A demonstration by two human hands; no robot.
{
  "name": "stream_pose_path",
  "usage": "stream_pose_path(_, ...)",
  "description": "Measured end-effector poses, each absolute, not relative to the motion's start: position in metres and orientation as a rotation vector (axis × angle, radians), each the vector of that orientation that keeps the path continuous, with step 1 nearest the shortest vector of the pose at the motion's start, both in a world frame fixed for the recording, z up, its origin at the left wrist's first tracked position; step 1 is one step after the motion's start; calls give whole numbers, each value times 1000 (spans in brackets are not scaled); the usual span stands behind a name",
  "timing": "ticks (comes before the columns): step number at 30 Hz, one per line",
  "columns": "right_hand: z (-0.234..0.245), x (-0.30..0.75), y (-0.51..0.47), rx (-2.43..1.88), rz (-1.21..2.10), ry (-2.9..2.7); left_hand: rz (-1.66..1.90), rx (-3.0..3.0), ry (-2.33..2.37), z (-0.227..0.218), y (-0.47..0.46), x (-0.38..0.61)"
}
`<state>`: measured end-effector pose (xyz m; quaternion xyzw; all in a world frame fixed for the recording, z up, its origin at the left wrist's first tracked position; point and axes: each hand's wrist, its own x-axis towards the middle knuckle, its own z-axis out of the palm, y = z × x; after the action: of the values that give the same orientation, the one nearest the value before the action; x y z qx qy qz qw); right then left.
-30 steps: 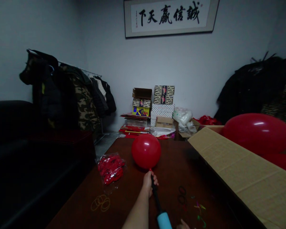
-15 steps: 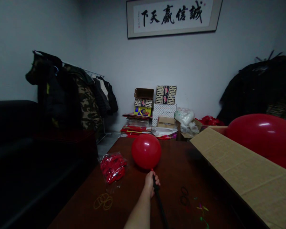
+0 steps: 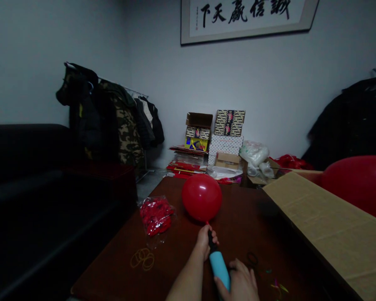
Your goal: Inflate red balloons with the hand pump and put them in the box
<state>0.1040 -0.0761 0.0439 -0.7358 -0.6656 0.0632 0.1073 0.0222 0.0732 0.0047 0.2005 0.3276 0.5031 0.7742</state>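
Note:
A round red balloon [image 3: 201, 197] is inflated above the wooden table. Its neck is on the black nozzle end of a balloon pump [image 3: 218, 267] with a light-blue barrel. My left hand [image 3: 204, 239] is closed around the neck and nozzle. At the near end of the barrel is my right hand [image 3: 240, 282], thumb on one side and fingers on the other, holding it; part of this hand is cut off by the lower edge. A clear bag of red balloons [image 3: 156, 215] lies left of the inflated one.
Yellowish rubber bands [image 3: 142, 258] lie at the table's left, a dark band [image 3: 252, 258] and colourful scraps [image 3: 279, 286] at right. A cardboard box [image 3: 329, 230] with large red balloons [image 3: 360, 184] flanks the right side. Stacked boxes [image 3: 226, 146] stand beyond the table [image 3: 113, 265].
My right hand and the blue barrel have come into view, the barrel slid forward over the black shaft. The view has swung left. My left hand keeps its grip at the balloon's neck.

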Motion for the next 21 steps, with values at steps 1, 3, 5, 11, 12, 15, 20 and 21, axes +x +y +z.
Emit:
stream_pose_path(1,47,104,-70,-2155,209,-1968,1098,426,705,5,74,22)
stream_pose_path(3,49,104,-63,-2177,231,-1976,1114,422,702,4,75,22)
stream_pose_path(5,46,104,-63,-2209,234,-1974,1118,446,720,4,76,24)
stream_pose_path(11,41,96,-85,-2218,149,-1912,1111,535,799,6,71,28)
stream_pose_path(12,42,95,-88,-2221,138,-1906,1118,544,803,6,70,28)
stream_pose_path(15,43,96,-93,-2224,125,-1906,1129,556,797,7,68,27)
stream_pose_path(20,27,102,-107,-2247,46,-1922,1145,543,773,5,68,25)
stream_pose_path(21,21,103,-112,-2252,20,-1924,1145,542,770,5,69,25)
